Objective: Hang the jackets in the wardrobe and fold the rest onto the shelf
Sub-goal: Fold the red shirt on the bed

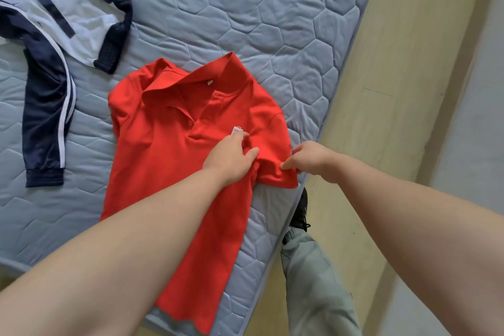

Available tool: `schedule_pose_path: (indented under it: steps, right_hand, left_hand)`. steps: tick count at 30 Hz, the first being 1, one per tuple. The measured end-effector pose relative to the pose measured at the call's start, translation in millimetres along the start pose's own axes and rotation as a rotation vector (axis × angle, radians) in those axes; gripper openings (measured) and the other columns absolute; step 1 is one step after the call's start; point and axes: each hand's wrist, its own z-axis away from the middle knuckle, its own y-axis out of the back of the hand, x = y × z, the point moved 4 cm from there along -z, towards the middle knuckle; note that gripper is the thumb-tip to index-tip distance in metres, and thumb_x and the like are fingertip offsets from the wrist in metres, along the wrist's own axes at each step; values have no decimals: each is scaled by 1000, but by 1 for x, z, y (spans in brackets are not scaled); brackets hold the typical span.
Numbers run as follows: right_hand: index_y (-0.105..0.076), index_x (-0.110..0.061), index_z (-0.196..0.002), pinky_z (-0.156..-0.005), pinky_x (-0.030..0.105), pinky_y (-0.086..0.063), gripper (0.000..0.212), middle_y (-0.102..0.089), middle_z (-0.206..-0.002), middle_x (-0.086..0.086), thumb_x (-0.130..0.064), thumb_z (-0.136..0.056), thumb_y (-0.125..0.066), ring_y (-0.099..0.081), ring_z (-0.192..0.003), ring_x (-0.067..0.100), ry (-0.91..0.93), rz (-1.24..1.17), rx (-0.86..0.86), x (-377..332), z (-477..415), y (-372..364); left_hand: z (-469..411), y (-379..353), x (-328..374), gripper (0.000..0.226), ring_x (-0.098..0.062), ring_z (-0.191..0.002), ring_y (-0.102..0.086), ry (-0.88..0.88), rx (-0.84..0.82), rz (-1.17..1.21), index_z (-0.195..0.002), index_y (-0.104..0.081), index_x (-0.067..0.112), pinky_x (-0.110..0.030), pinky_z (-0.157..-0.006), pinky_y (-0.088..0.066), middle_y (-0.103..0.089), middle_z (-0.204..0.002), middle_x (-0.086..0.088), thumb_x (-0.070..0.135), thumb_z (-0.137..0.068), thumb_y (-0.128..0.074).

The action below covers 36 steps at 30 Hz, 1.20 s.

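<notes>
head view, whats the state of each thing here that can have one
red polo shirt, spread face up on the mattress, not yet folded
white and navy jacket, lying rumpled on the mattress, not hung
left hand, presses on the shirt's chest
right hand, pinches the shirt's sleeve by the bed edge

Jacket [54, 22] cut off left; label [236, 130] unreadable.

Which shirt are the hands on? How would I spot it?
Find the blue quilted mattress. Near its right edge lies a polo shirt, pressed by the left hand, its sleeve pinched by the right hand. It is bright red; the jacket beside it is white and navy.
</notes>
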Motion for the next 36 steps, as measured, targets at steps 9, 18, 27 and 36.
schedule_pose_path:
  steps: [9,18,27,36]
  right_hand:
    - [-61,-14,-85,-74,46,-61,14,-61,-84,7,-26,-86,-70,-60,-75,23,-102,-663,297,23,17,-3]
    - [-67,-8,-93,-43,20,-42,24,-68,-64,5,-16,-86,-46,-63,-48,21,-156,-1024,121,38,23,-4]
    - [-63,-28,-125,-74,28,-51,47,-66,-116,-1,-10,-84,-77,-64,-96,13,4,-451,17,16,14,-22]
    - [-63,-15,-94,-58,27,-54,25,-72,-91,8,-40,-94,-68,-67,-69,19,94,-435,253,-5,-7,-37]
  left_hand:
    - [31,-9,32,17,-25,-84,-59,-247,156,-9,-95,-59,21,-42,-77,-49,-57,-84,4,16,-80,-64]
    - [30,-48,32,38,-35,-109,-60,-64,-19,-134,-118,-51,19,-48,-90,-49,-59,-114,-9,24,-86,-71]
    - [18,-42,-7,22,-30,-102,-67,252,143,254,-100,-53,17,-32,-78,-46,-73,-101,-6,13,-86,-69]
    - [17,-34,-18,42,-34,-97,-67,413,309,487,-87,-58,14,-38,-88,-50,-73,-97,-12,53,-99,-47]
